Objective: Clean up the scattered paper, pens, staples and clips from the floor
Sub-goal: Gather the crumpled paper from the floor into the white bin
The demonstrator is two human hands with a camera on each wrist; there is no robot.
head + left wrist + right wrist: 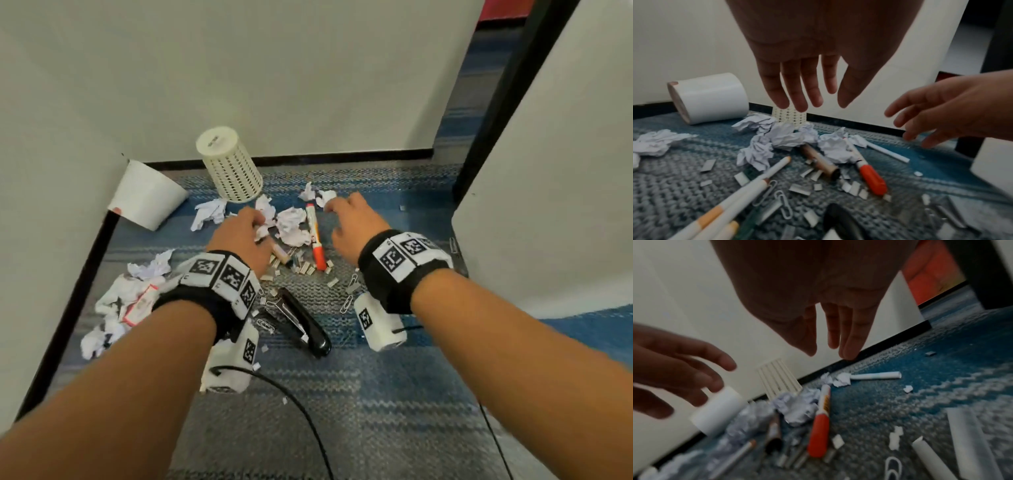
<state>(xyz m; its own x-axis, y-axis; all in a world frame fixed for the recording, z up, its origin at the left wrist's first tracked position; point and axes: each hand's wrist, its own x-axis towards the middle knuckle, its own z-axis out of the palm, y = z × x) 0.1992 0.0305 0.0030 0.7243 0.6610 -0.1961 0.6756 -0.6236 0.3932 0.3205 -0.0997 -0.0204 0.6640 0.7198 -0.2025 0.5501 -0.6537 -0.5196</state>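
Observation:
Crumpled paper balls (291,226) (785,136) lie on the carpet with a marker with an orange cap (315,236) (872,178) (822,418), loose staples (301,269) (799,189) and paper clips (347,303) (784,204). White pens (748,190) lie nearer me. My left hand (246,229) (818,100) hovers over the paper pile, fingers straight and empty. My right hand (349,219) (828,350) hangs just right of the marker, over a small paper ball (325,197), fingers spread, holding nothing.
A white mesh basket (233,168) stands upside down by the wall. A white bin (147,195) lies on its side to its left. More crumpled paper (126,298) is piled at the left wall. A black stapler (301,322) lies between my wrists. White panels close in both sides.

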